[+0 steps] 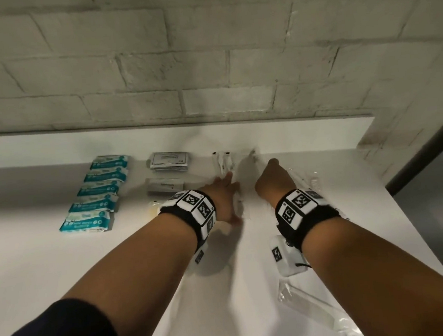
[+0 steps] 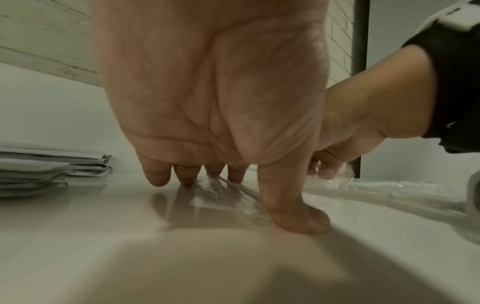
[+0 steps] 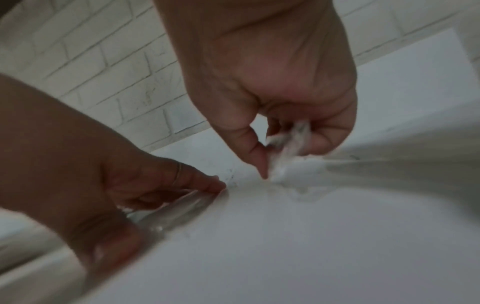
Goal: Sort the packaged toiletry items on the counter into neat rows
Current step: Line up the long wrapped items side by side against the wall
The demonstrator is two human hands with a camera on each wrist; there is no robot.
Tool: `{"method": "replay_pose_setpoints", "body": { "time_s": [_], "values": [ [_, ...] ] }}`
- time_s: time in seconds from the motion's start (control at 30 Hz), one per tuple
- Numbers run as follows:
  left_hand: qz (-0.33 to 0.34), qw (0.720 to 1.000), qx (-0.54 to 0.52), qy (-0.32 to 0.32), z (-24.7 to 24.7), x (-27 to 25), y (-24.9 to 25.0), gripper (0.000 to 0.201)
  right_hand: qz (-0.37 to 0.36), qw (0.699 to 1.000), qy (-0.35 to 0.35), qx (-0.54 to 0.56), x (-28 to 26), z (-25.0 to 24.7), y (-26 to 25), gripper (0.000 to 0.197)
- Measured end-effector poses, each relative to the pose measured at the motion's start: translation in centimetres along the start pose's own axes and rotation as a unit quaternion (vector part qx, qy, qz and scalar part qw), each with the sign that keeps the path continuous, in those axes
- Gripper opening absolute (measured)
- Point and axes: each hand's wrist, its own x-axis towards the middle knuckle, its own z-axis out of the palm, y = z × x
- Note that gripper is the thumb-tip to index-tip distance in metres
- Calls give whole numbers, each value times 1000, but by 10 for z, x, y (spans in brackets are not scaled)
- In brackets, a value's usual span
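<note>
White brick wall (image 1: 204,48) backs the white tabletop (image 1: 49,263) where I am working. At far left, five teal packs (image 1: 98,192) lie in a slanted row running from near to far. Just right of them are grey sachets (image 1: 169,160) in a small stack, with a grey box (image 1: 165,185) nearer to me.

My left hand (image 1: 223,197) is spread, fingers straight, pressing a clear wrapper (image 2: 223,197) flat on the tabletop; in the left wrist view the thumb and fingertips (image 2: 158,176) touch down on either side of it. Just beyond those fingers lie two wrapped white items (image 1: 222,162) side by side.

My right hand (image 1: 272,179), just right of the left, is curled and pinches a crinkled clear packet (image 3: 288,144) between thumb and fingers, its lower end at the tabletop. What is inside I cannot tell.

More clear packets (image 1: 310,181) lie right of that hand, and another clear wrapper (image 1: 307,302) lies near me under my right forearm.
</note>
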Motion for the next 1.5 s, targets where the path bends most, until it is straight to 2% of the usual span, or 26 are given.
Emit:
{"method": "replay_pose_setpoints", "body": {
  "time_s": [0.07,0.17,0.23,0.27,0.33,0.43,0.53,0.63,0.77,0.83,0.9,0.97,1.03,1.07,1.13,1.17,1.2,1.33,1.5],
  "values": [
    [2,1000,1,2,0,0,2,104,-26,997,48,-58,-2,2,2,39],
    [0,1000,8,-2,0,2,0,103,-119,979,5,-165,-9,7,-5,36],
    [-4,1000,7,-15,0,2,-1,107,-176,977,-30,-113,-12,9,-5,34],
    [-4,1000,4,-16,-1,2,0,109,-181,980,-37,-69,-13,6,-3,33],
    [-3,1000,-2,1,-4,-1,0,113,-166,986,2,-12,-10,-10,3,35],
    [4,1000,-9,13,-9,-6,0,122,-95,993,28,-67,-2,-38,25,34],
    [33,999,-16,2,-12,-6,9,127,-25,981,-40,-188,-1,-49,46,35],
    [47,999,-7,13,-9,-2,33,114,-23,966,-114,-232,0,-40,55,50],
    [53,998,13,5,-2,6,54,100,-56,965,-103,-236,8,-44,51,29],
    [55,998,21,3,-3,7,54,94,-88,971,-66,-211,11,-61,43,23],
    [57,998,32,8,-4,5,50,87,-150,979,-4,-139,7,-84,32,11],
    [55,998,31,24,-6,2,44,83,-230,968,74,-73,-2,-96,26,5],
    [49,998,27,40,-9,-1,39,85,-302,947,85,-75,-10,-91,32,21],
    [47,998,24,44,-10,-3,38,87,-323,939,45,-111,-13,-84,38,32],
    [51,997,13,52,-11,-6,39,86,-304,934,-76,-172,-18,-68,55,46],
    [57,997,7,61,-10,-7,40,85,-280,937,-119,-173,-19,-62,61,48],
    [64,996,4,69,-9,-6,42,83,-270,938,-133,-173,-20,-59,66,50],
    [73,996,12,56,-2,0,52,82,-265,937,-78,-213,-14,-53,67,48],
    [64,996,35,48,-3,1,51,75,-185,956,-78,-212,-13,-47,58,34]
  ]
}}
